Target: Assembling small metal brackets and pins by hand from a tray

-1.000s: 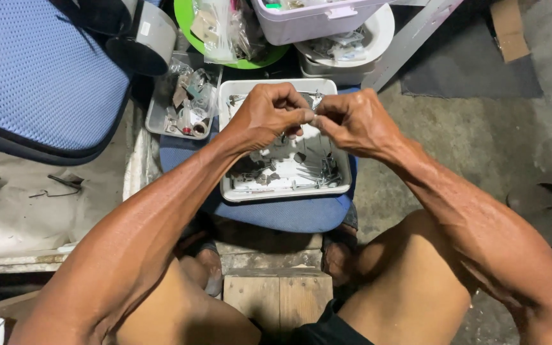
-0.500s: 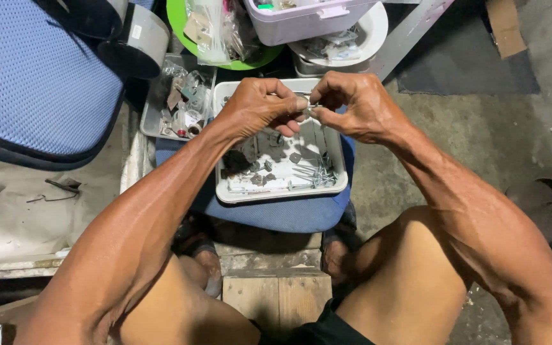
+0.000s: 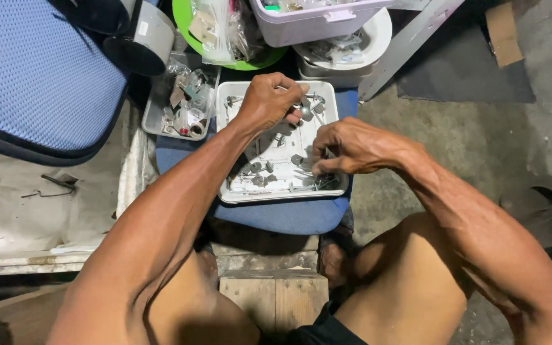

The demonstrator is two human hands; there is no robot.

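Your left hand is curled closed over the far end of the white tray, pinching what looks like a small metal piece, though it is too small to be sure. Your right hand hangs over the tray's near right corner, fingertips pinched among the small metal parts scattered there. The tray rests on a blue cushion.

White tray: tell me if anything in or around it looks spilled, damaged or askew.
Nothing stands out. The white tray sits level on the blue cushion, its small metal parts loose but all inside the rim. The left hand pinches one part; the right hand reaches into the tray's near corner.
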